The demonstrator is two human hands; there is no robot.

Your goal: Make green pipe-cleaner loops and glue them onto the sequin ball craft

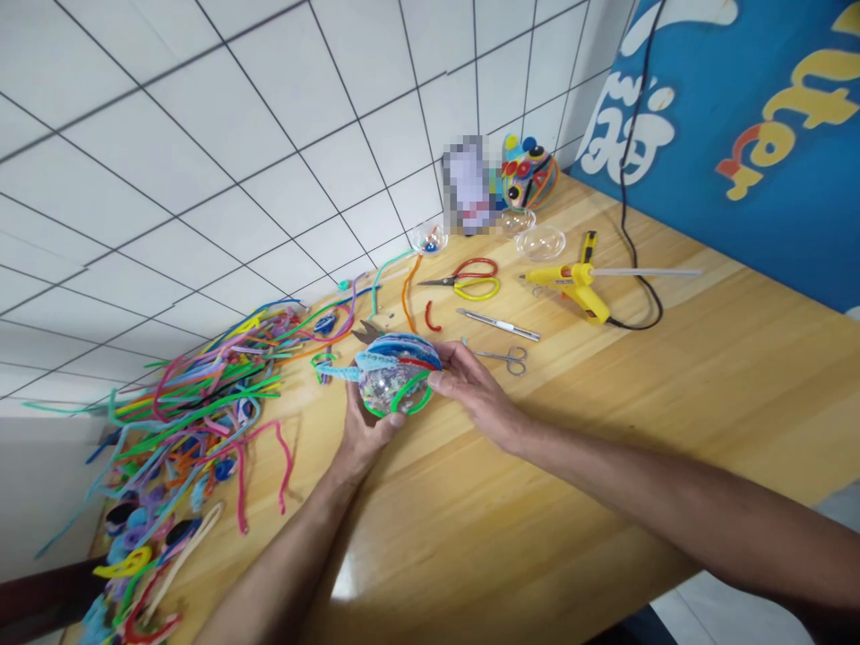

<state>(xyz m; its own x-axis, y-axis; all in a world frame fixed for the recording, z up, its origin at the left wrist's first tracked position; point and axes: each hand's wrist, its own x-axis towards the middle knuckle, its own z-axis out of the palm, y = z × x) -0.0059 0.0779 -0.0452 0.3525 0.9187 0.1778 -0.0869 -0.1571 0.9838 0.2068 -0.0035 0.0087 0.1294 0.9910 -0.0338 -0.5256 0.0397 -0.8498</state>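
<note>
Between my two hands is a clear plastic ball [384, 387] trimmed with fuzzy pipe cleaners in blue, light blue, red and green. My left hand [366, 434] cups it from below and the left, thumb resting at its lower edge. The fingers of my right hand [470, 381] pinch its right side, near the end of a green pipe cleaner [411, 387] that curves over the clear part. A light blue pipe cleaner [339, 371] sticks out to the left of the ball. The tips of pliers [365, 332] show just behind it.
A heap of pipe cleaners [202, 385] covers the left side. Behind the ball lie red-and-yellow-handled scissors [470, 280], a craft knife [498, 324] and small scissors [505, 356]. A yellow glue gun [571, 287], clear half-shells [541, 242], a decorated ball [530, 176] and a blurred phone [468, 186] stand farther back.
</note>
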